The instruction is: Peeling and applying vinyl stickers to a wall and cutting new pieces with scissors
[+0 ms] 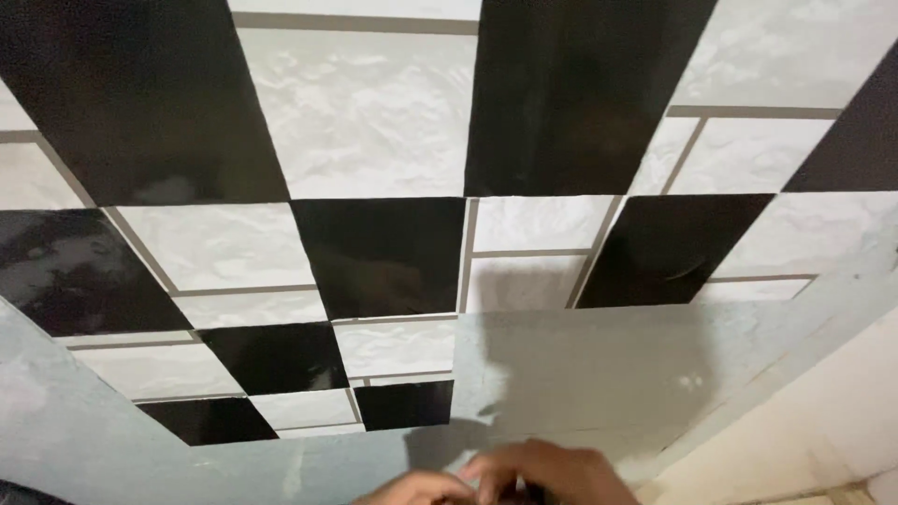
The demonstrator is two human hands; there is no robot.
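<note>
A wall of black [382,254] and white tiles [360,112] in a checker pattern fills most of the head view. Below the tiles lies a bare grey plaster area [599,374]. At the bottom edge my left hand [416,489] and my right hand [552,472] meet close together in front of the bare plaster. Their fingers are curled around something small and dark between them; what it is cannot be made out. Both hands are cut off by the frame edge.
A grey sloping ledge [823,309] runs down the right side, with a cream surface [823,430] beyond it. Grey grout lines [468,252] separate the white tiles. The hands' shadow [580,337] falls on the plaster.
</note>
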